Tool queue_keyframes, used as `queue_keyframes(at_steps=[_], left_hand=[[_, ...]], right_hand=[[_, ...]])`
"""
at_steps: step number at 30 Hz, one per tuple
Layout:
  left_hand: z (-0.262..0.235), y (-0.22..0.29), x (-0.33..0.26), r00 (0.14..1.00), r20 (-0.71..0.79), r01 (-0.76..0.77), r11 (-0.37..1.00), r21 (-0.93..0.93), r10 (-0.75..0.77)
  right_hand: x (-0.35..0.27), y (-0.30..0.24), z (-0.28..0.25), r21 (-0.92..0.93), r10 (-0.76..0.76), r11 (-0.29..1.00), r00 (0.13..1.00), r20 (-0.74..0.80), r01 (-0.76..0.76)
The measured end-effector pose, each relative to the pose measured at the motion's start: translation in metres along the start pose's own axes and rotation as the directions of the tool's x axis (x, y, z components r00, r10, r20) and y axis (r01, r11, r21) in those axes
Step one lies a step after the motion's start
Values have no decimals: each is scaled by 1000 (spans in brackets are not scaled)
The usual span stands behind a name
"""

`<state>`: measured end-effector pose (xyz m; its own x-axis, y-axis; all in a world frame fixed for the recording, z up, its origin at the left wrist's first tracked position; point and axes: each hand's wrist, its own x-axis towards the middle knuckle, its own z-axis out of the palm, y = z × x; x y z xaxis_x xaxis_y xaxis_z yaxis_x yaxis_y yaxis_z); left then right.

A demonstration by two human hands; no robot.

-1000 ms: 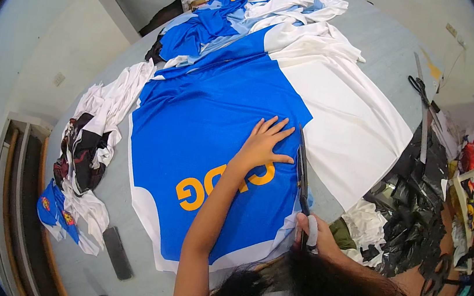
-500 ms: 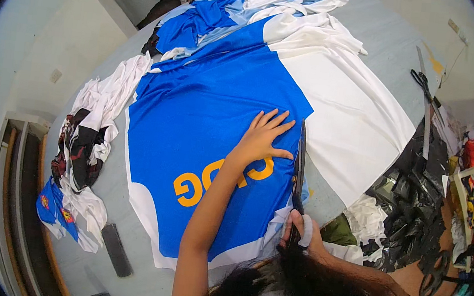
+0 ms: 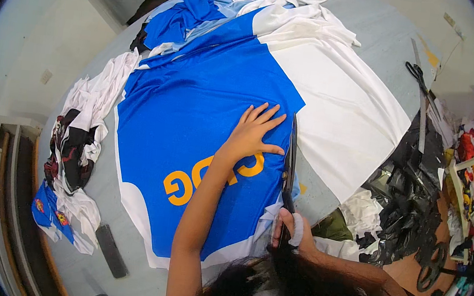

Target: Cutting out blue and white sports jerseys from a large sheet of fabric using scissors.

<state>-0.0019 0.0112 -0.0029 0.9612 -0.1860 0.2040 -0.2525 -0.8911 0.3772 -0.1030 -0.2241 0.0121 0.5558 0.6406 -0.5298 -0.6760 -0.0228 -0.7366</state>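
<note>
Around the work, much cloth on the grey table [image 3: 389, 42]: on the far side, a crumpled pile [image 3: 187, 22] of blue, light blue and white; on the left, a long heap [image 3: 104, 80], mostly white, with black and blue parts. At the right table edge, black plastic [image 3: 407, 196] and crumpled white fabric [image 3: 362, 215]. Low in front, dark hair [image 3: 337, 294], hiding part of the right hand [image 3: 307, 242].

In the middle, blue cloth [image 3: 206, 109] with yellow letters, nearly flat, under the left hand [image 3: 248, 137], palm down, fingers spread. In the right hand, closed around the handle, black scissors [image 3: 289, 171]; cannot tell how far apart the blades.

By count: one white cloth [image 3: 336, 101] beside the blue; two dark flat blocks [image 3: 111, 250] at lower left; one metal ruler [image 3: 422, 128], crossed by one second pair of scissors [image 3: 416, 72], at far right.

Along the blue cloth's right edge, the blades, pointing toward the far side. At its left and lower edges, a white border. Open room: narrow bare table right of the blades, wider at upper right.
</note>
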Motion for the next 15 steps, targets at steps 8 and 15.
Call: queue_keyframes(at_steps=[8, 15], left_hand=[[0, 0, 0, 1000, 3, 2, 1000, 8, -2], [2, -3, 0, 1000, 6, -8, 1000, 17, 8]], right_hand=[[-3, -8, 5, 66, 33, 997, 999, 2, -33], [-5, -9, 5, 91, 85, 992, 996, -6, -84]])
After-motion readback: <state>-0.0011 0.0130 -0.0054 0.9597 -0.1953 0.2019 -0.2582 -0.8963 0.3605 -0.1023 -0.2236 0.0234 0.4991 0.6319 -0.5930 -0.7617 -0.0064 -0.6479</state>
